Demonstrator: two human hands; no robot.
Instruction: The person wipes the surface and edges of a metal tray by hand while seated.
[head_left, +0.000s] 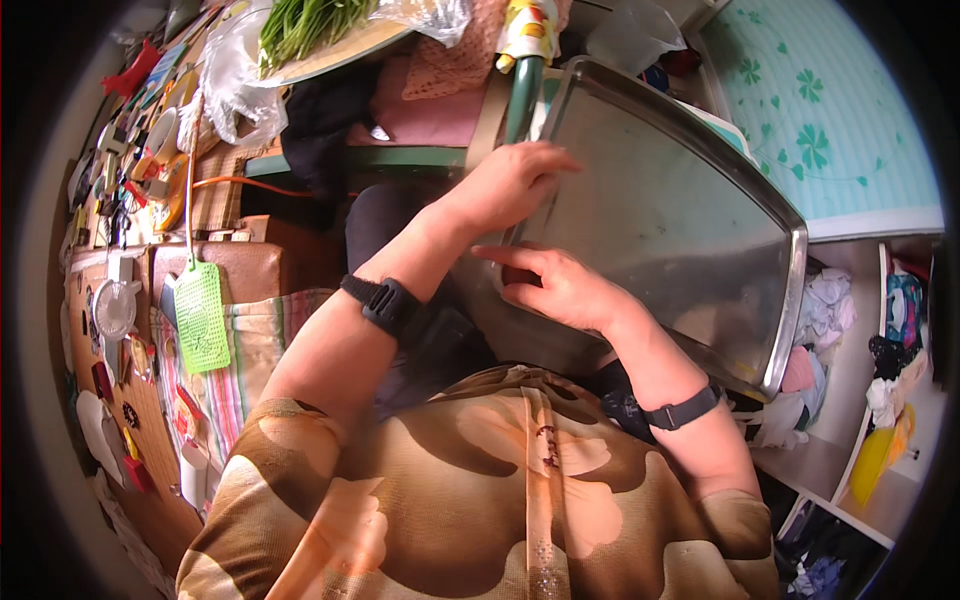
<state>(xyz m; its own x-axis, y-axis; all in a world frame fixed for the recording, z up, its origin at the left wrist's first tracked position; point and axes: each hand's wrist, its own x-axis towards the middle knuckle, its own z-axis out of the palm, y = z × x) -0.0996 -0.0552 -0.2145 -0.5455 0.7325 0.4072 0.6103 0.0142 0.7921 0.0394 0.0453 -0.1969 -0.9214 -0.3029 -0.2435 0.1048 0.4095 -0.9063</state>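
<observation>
A large metal tray (650, 230) with a shiny raised rim lies slanted in front of me, toward the right. My left hand (515, 185) is over the tray's left edge, with its fingers reaching toward the dull grey inside and apart. Just below it, my right hand (560, 285) is beside the tray's lower left corner, with its index finger stretched out to the left and its thumb apart. I see nothing held in either hand. Whether the fingertips touch the tray I cannot tell.
Green leafy stalks (315, 35) lie on a round board (345, 55) at the far left, beside a clear plastic bag (235, 90). A green fly swatter (202, 318) hangs at the left. Shelves with clothes (825, 305) stand at the right, below a clover-patterned panel (820, 110).
</observation>
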